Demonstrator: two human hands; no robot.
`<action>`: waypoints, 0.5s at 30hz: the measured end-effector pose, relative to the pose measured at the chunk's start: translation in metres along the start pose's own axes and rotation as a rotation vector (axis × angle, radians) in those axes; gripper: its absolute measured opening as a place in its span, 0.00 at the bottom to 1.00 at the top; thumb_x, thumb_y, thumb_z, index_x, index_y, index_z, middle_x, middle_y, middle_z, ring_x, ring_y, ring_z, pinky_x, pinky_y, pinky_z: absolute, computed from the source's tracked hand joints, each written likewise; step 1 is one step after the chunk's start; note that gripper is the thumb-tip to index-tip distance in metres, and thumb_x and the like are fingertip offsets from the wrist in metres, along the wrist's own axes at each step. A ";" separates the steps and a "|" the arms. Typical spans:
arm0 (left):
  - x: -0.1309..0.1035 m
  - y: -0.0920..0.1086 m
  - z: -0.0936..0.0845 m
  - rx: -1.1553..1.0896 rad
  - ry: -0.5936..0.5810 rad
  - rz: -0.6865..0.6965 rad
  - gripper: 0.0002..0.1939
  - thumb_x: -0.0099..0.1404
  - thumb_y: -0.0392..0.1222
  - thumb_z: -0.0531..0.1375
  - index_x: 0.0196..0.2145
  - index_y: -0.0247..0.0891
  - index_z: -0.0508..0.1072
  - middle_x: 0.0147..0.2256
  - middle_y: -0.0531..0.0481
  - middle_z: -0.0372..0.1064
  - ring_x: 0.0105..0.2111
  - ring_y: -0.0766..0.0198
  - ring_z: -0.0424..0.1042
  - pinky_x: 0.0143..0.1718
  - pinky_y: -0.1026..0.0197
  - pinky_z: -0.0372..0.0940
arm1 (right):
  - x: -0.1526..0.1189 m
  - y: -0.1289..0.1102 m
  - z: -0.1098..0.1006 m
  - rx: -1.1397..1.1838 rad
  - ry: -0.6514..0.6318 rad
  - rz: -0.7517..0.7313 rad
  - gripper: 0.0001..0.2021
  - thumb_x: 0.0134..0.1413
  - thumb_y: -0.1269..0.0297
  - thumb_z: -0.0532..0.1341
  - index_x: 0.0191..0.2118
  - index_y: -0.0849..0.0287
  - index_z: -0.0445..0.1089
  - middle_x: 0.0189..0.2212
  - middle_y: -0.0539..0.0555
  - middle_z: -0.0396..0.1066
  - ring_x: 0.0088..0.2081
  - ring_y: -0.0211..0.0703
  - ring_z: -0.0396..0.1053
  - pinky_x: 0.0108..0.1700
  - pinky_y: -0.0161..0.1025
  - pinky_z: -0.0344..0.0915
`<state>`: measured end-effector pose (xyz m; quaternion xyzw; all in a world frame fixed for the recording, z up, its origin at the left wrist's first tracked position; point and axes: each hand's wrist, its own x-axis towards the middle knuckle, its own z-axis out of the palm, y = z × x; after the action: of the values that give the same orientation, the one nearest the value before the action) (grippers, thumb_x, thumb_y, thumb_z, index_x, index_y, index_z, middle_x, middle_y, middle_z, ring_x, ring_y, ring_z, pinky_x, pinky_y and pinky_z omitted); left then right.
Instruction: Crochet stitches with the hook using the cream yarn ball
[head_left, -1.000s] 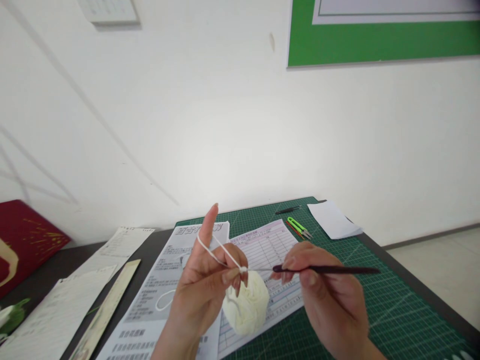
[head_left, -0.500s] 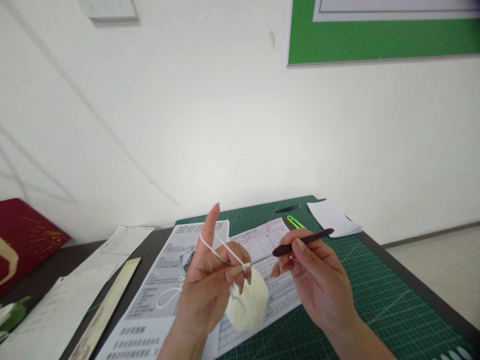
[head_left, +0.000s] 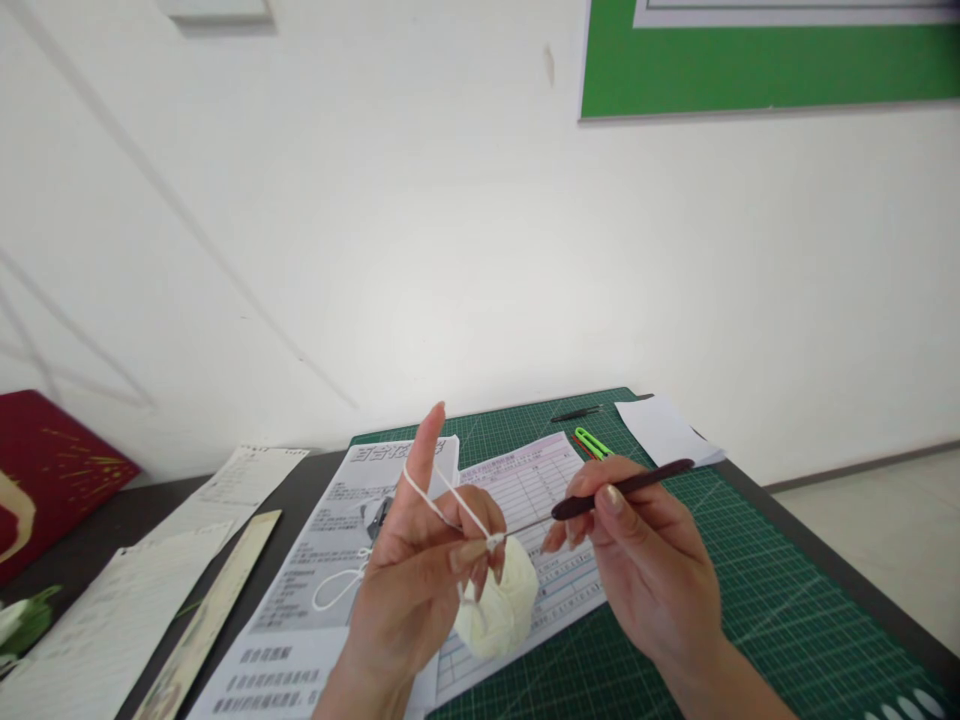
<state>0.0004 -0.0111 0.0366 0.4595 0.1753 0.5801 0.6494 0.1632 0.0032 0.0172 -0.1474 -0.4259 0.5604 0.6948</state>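
Observation:
My left hand [head_left: 416, 565] pinches a small piece of white crochet work [head_left: 493, 542] between thumb and fingers. Its index finger points up, with white yarn [head_left: 469, 508] looped round it and running down to the stitches. My right hand [head_left: 656, 560] grips the dark handle of a crochet hook [head_left: 622, 490] like a pen. The hook's thin metal shaft reaches left to the stitches; its tip is hidden there. Below and behind the left fingers sits a ball of cream yarn [head_left: 499, 610], partly covered by them.
Printed sheets [head_left: 281, 600] and a form [head_left: 525, 475] lie on a green cutting mat [head_left: 757, 580]. Farther back are a bright green stitch marker-like clip [head_left: 592, 443], dark tweezers [head_left: 576, 414] and white paper [head_left: 666, 430]. A ruler [head_left: 214, 610] lies at left; a white wall stands behind.
My right hand and the crochet hook have shifted slightly right, so more of the metal shaft shows. My left hand stays nearly in place, still pinching the work.

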 end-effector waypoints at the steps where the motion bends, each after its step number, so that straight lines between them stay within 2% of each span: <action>1: 0.000 0.000 0.000 -0.001 -0.003 -0.002 0.42 0.59 0.32 0.60 0.64 0.61 0.47 0.24 0.56 0.67 0.26 0.65 0.64 0.27 0.63 0.56 | 0.000 0.000 0.000 -0.012 -0.002 -0.009 0.05 0.56 0.66 0.61 0.34 0.59 0.74 0.26 0.50 0.70 0.24 0.37 0.71 0.28 0.37 0.73; 7: 0.000 0.000 -0.001 0.017 -0.002 -0.001 0.43 0.59 0.33 0.60 0.64 0.60 0.45 0.25 0.55 0.68 0.27 0.64 0.65 0.27 0.62 0.57 | -0.003 0.000 -0.001 -0.074 -0.019 -0.034 0.05 0.57 0.65 0.60 0.34 0.59 0.73 0.24 0.50 0.70 0.25 0.38 0.70 0.29 0.38 0.71; 11: 0.001 -0.001 -0.001 -0.012 -0.011 -0.007 0.42 0.59 0.32 0.60 0.64 0.60 0.46 0.25 0.55 0.68 0.26 0.65 0.64 0.26 0.63 0.55 | -0.003 0.000 -0.001 -0.051 -0.026 -0.030 0.06 0.57 0.66 0.60 0.35 0.59 0.74 0.25 0.50 0.70 0.26 0.38 0.71 0.30 0.37 0.71; 15: 0.002 -0.003 -0.002 -0.066 -0.027 -0.003 0.42 0.59 0.31 0.59 0.65 0.56 0.46 0.23 0.56 0.66 0.24 0.67 0.61 0.25 0.64 0.53 | -0.001 0.001 -0.001 0.025 -0.004 0.095 0.06 0.57 0.65 0.61 0.33 0.59 0.74 0.24 0.49 0.70 0.23 0.36 0.71 0.28 0.35 0.71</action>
<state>0.0010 -0.0080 0.0342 0.4453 0.1482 0.5782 0.6674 0.1628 0.0029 0.0157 -0.1577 -0.4130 0.5984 0.6682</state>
